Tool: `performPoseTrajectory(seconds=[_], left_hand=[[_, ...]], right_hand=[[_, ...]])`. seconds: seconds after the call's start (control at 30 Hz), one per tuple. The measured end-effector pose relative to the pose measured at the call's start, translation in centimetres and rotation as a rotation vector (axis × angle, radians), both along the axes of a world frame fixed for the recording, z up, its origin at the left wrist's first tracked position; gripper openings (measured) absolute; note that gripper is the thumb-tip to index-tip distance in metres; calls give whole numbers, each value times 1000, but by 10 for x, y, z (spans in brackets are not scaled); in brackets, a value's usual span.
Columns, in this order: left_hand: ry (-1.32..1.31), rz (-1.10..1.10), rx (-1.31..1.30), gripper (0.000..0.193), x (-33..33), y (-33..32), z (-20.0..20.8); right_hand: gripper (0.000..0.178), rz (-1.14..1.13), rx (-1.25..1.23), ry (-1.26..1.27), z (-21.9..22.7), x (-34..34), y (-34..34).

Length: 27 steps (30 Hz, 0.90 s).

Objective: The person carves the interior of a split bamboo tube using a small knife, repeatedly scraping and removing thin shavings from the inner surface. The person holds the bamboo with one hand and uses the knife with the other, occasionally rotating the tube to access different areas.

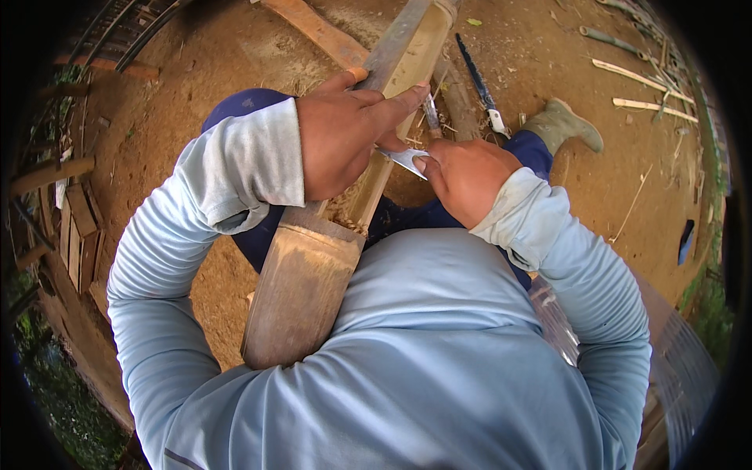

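Note:
A thick bamboo pole (304, 270), cut open into a trough along its far part, lies slantwise between my legs, its near end against my body. My left hand (345, 141) grips the opened part, thumb on the left wall and index finger stretched across to the right edge. Its lower fingers are partly hidden near the blade. My right hand (474, 176) pinches a flat, shiny metal blade (407, 161), whose far end reaches the pole's right wall under my left hand. Whether the blade has a handle is hidden in my palm.
A saw (475, 74) with a dark blade and white handle lies beyond my right hand. A wooden plank (317, 30) rests on the dirt ahead. Bamboo strips (646, 82) lie far right, a green boot (562, 129) nearer. Wooden pieces (81, 227) stand at left.

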State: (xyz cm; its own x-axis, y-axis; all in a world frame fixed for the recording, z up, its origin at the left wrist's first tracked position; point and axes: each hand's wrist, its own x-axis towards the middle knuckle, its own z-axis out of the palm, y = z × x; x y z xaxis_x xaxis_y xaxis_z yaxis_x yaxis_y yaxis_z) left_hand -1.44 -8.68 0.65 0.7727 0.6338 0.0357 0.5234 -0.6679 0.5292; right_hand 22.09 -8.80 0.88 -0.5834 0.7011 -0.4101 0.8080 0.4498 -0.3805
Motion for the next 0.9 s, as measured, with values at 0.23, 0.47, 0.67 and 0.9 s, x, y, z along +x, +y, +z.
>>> performPoseTrajectory(seconds=[0.23, 0.47, 0.67, 0.9], left_hand=[[-63, -13, 5, 90, -2, -9, 1], [-47, -27, -109, 92, -8, -26, 11], [-93, -64, -157, 91, -14, -37, 13], [-106, -112, -249, 80, -18, -44, 27]], right_hand=[[35, 24, -38, -12, 7, 0, -9], [32, 42, -57, 23, 12, -5, -32], [34, 60, -81, -2, 18, -8, -47], [35, 101, -117, 30, 20, -8, -60]])
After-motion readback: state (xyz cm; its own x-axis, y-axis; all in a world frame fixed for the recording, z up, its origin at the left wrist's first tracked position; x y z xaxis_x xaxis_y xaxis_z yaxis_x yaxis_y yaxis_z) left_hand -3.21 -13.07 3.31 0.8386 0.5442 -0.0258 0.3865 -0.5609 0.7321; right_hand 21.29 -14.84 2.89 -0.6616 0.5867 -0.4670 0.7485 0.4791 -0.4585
